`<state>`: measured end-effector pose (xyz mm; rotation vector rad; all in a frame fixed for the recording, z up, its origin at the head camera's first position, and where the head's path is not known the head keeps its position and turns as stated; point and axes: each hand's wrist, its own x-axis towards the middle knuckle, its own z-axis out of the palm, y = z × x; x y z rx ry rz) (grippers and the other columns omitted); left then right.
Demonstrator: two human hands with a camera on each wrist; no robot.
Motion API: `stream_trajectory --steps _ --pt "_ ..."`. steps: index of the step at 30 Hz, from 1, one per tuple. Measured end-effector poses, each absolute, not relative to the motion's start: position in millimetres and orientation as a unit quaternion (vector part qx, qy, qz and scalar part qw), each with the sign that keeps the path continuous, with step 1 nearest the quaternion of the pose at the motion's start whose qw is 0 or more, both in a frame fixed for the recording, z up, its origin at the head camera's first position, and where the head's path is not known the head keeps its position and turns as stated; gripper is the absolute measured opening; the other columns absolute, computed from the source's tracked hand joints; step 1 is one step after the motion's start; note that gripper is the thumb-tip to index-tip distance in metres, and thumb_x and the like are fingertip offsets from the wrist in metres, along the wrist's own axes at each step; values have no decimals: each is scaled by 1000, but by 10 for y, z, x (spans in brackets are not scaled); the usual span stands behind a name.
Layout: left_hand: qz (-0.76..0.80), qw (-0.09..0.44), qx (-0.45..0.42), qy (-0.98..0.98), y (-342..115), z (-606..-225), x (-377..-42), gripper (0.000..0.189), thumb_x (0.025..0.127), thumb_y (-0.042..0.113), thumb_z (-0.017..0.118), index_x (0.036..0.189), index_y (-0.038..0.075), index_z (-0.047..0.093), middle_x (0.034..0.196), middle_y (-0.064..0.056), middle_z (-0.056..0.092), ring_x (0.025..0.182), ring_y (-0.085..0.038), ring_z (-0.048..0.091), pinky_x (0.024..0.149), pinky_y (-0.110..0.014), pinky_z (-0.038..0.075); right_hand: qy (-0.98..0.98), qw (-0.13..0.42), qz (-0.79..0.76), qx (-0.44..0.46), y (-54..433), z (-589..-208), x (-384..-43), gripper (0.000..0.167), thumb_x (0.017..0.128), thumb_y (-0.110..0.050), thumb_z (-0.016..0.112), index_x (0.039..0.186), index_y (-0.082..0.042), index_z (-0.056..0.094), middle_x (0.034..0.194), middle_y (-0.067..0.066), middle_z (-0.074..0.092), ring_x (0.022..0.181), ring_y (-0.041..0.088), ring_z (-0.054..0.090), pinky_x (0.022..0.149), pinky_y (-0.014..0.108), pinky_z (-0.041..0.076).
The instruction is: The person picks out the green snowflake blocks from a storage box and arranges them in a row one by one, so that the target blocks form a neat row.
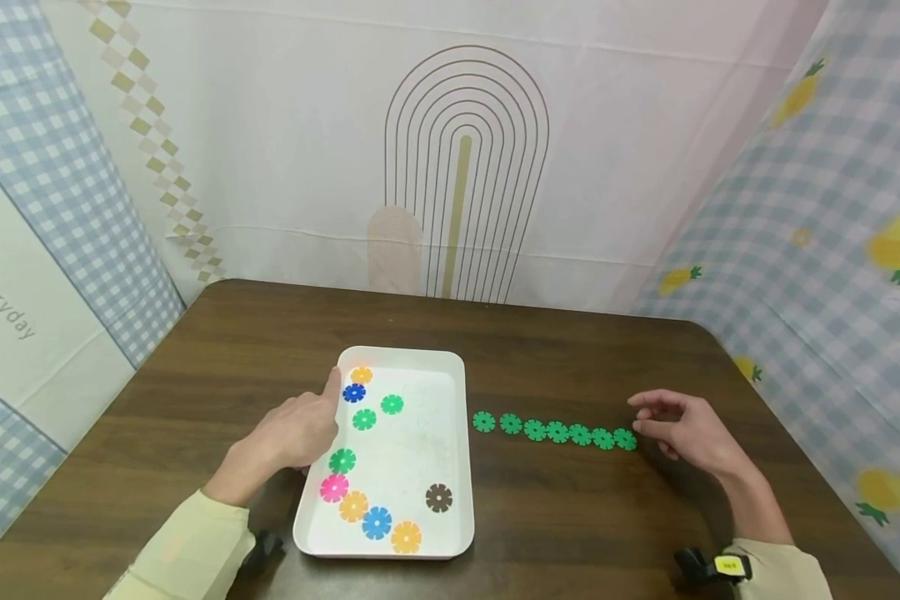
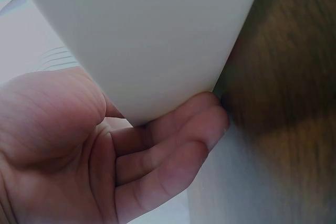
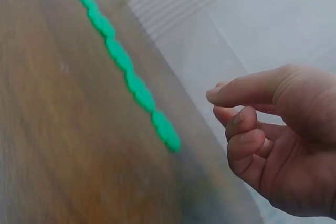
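Note:
A white tray [image 1: 461,467] lies on the table with several notched plastic discs in it, among them a brown disc [image 1: 438,497] and a pink disc [image 1: 334,487]. My left hand [image 1: 294,429] holds the tray's left side, one finger along the rim. In the left wrist view its other fingers [image 2: 163,182] curl against the outer wall; the thumb tip is hidden. To the right of the tray runs a row of green discs [image 1: 557,432]. Just beyond the row's right end hovers my right hand [image 1: 682,429], fingers loosely bent, nothing between them.
The dark wooden table [image 1: 555,517] has its far edge against a hanging white cloth [image 1: 292,167]. Checked cloth [image 1: 810,275] with a fruit print drapes along the right side. Inside the tray, most discs lie towards the left and near sides.

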<state>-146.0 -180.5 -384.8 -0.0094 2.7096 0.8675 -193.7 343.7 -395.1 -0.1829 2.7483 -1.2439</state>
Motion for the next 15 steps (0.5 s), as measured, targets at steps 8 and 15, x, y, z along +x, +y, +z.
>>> stream_trajectory --steps 8,15 --pt "289 151 13 945 -1808 -3844 -1433 66 112 33 45 165 5 16 79 -6 63 59 -17 65 52 -28 47 889 54 -444 -103 2991 -3617 -1998 35 101 -18 72 131 0 66 98 10 68 56 15 52 51 34 48" --pt "289 148 14 946 -1810 -3838 -1435 61 112 32 44 162 5 20 77 -6 63 56 -20 65 48 -25 41 867 69 -471 -149 2426 -3435 -2058 29 99 -17 74 125 -4 70 101 15 65 54 13 49 48 31 43"
